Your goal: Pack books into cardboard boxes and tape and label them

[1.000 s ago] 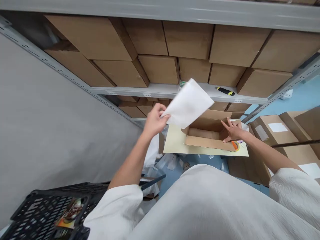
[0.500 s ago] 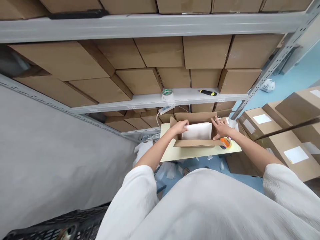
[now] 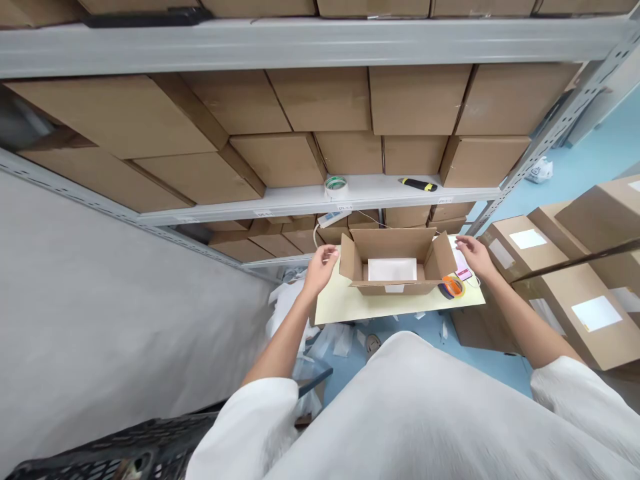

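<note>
An open cardboard box (image 3: 395, 289) stands on a pale yellow board, its flaps up. Down inside it lies a flat white item (image 3: 393, 269). My left hand (image 3: 321, 268) is off the box to its left, fingers curled together above the board's edge; whether anything small is between them is hidden. On the other side, my right hand (image 3: 474, 255) is held apart from the box with its fingers spread and nothing in it. A phone with a pink screen (image 3: 463, 268) and orange and yellow tape rolls (image 3: 453, 287) lie right of the box.
Ahead, a metal shelf (image 3: 280, 208) holds rows of cardboard boxes, a tape roll (image 3: 336, 187) and a black-and-yellow cutter (image 3: 419, 185). Labelled cartons (image 3: 595, 312) are stacked at the right. A grey wall (image 3: 125, 287) is on the left, with a black crate (image 3: 150, 440) below.
Both hands have come out of the box and moved apart to either side. The white item now sits lower in the box, and the phone has come into sight.
</note>
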Action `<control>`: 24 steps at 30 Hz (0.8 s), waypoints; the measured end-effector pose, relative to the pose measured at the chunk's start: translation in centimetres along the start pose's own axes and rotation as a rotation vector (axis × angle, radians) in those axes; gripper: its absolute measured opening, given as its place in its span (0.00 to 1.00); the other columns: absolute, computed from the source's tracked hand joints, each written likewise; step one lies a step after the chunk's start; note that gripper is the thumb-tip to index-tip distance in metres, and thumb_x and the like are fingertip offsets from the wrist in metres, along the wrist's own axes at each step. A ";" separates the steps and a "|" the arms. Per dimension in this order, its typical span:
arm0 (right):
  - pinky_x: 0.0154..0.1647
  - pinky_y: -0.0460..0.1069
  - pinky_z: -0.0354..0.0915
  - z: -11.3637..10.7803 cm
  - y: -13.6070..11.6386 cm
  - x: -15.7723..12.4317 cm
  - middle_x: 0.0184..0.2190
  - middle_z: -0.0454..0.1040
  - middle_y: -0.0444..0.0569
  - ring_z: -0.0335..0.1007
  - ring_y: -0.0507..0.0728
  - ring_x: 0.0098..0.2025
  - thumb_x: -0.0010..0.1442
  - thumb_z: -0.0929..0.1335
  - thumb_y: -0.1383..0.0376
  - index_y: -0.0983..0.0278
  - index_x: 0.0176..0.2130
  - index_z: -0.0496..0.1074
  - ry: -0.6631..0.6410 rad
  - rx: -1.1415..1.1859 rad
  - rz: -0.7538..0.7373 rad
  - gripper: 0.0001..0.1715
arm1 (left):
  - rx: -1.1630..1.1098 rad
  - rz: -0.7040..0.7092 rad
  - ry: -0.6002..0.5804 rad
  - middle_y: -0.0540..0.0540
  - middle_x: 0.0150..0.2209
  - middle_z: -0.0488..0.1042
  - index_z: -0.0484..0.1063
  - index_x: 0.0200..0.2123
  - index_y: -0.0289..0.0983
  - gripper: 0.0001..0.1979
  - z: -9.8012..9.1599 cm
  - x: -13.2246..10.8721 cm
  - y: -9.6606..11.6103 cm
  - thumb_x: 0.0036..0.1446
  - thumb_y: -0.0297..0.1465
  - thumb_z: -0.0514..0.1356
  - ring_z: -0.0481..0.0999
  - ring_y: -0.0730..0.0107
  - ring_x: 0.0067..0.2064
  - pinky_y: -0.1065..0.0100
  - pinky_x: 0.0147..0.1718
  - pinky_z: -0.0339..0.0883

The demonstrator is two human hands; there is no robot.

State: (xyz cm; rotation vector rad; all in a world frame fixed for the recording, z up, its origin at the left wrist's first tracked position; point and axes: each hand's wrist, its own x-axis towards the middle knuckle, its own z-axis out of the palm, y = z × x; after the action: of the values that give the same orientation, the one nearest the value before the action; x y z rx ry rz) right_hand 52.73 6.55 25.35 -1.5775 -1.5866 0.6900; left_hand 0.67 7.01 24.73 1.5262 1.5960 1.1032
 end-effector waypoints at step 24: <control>0.63 0.67 0.74 5.2 -1.0 2.9 0.65 0.71 0.62 0.82 0.66 0.50 0.71 0.66 0.38 0.56 0.84 0.39 -0.348 -0.208 0.030 0.60 | 0.641 0.154 -0.064 0.26 0.81 0.52 0.49 0.82 0.38 0.51 9.0 -0.5 0.9 0.66 0.47 0.68 0.53 0.32 0.81 0.34 0.74 0.54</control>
State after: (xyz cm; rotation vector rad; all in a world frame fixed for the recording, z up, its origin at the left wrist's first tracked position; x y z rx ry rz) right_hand 48.08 10.13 23.78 -1.7009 -1.9438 0.8766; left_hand 9.19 7.67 21.61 2.0945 1.9194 0.6258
